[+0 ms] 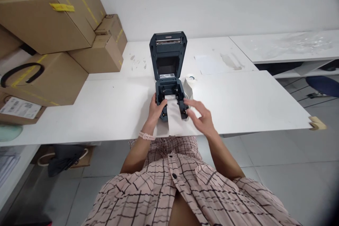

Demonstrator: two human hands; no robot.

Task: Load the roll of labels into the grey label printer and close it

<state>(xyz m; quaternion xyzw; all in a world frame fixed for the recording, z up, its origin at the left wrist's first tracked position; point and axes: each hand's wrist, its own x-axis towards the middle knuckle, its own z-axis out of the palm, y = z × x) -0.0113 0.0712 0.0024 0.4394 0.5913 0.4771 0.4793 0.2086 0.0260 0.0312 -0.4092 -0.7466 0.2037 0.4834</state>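
Note:
A dark label printer [159, 87] stands on the white table with its lid [168, 52] raised and tilted back. From its inside a strip of white paper [174, 118] runs out over the front toward the table edge. My left hand [155, 111] grips the printer's left side, its thumb over the rim close to the paper and its fingers partly hidden along the outer wall. My right hand [201, 117] is beside the printer's right side with fingers apart, the fingertips at the right rim; whether they touch it I cannot tell. Nothing shows in that hand.
Cardboard boxes [47, 24] are stacked at the left. Behind the printer's right side lies a white roll [191, 78], and a paper sheet [203, 64] is farther back. The table [243, 102] has a padded corner [317, 123] at right. A dark blue seat [324, 85] stands beyond it.

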